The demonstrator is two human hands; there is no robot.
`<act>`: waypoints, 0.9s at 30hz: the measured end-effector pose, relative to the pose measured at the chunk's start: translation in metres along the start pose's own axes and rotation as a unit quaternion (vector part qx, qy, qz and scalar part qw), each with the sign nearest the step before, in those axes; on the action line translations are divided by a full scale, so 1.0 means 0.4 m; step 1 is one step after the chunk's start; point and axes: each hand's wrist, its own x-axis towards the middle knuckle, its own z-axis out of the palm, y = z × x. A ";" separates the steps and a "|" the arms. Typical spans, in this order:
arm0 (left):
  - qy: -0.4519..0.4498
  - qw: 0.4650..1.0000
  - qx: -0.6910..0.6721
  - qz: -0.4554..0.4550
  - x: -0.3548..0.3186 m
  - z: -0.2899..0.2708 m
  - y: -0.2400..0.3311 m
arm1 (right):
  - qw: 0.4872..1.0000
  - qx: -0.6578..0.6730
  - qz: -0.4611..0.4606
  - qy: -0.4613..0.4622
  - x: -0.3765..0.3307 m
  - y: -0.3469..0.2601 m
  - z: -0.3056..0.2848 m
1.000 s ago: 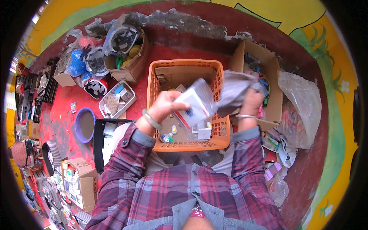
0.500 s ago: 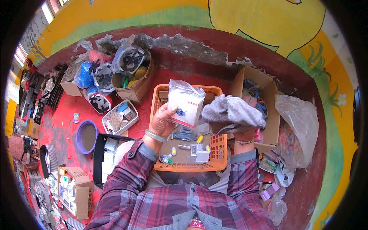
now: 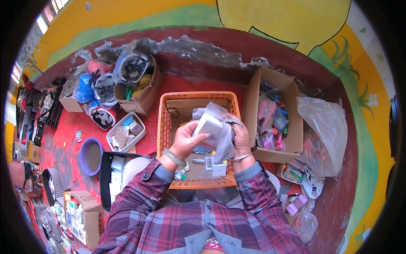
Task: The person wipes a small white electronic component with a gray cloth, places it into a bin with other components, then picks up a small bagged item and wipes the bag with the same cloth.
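Note:
Above an orange plastic basket (image 3: 198, 183), my left hand (image 3: 185, 139) grips a flat white packet in a clear plastic sleeve (image 3: 207, 126). My right hand (image 3: 241, 137) is closed on a grey cloth (image 3: 226, 146), which hangs down and rests against the packet's right side. Part of the cloth also shows behind the packet. Below, in the basket, lie a small white box (image 3: 219, 170), a grey metallic tool (image 3: 197, 161) and small white-and-yellow pieces. The hands and cloth hide some of the contents.
To the right stands an open cardboard box (image 3: 275, 154) of bagged items beside a clear plastic bag (image 3: 325, 131). On the left are a white basket (image 3: 127, 146), a purple basin (image 3: 91, 156), a black box (image 3: 105, 182) and a carton of bagged helmets (image 3: 137, 103).
My right hand has brought the grey cloth left and against the packet. The packet is now tilted, its printed face turned away. The view has shifted slightly.

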 end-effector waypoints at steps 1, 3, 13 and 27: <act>0.001 1.000 0.006 -0.005 -0.001 -0.001 -0.004 | 1.000 -0.014 -0.005 0.008 0.001 -0.001 -0.002; 0.003 1.000 0.017 -0.014 0.001 -0.002 -0.009 | 0.999 -0.041 -0.014 0.025 0.002 -0.001 -0.005; 0.016 0.998 0.053 -0.023 0.005 0.029 -0.032 | 0.992 -0.004 -0.056 0.115 0.031 0.026 -0.047; 0.113 0.971 -0.174 -0.120 0.026 -0.035 -0.018 | 0.981 0.094 -0.163 0.039 0.035 -0.104 -0.084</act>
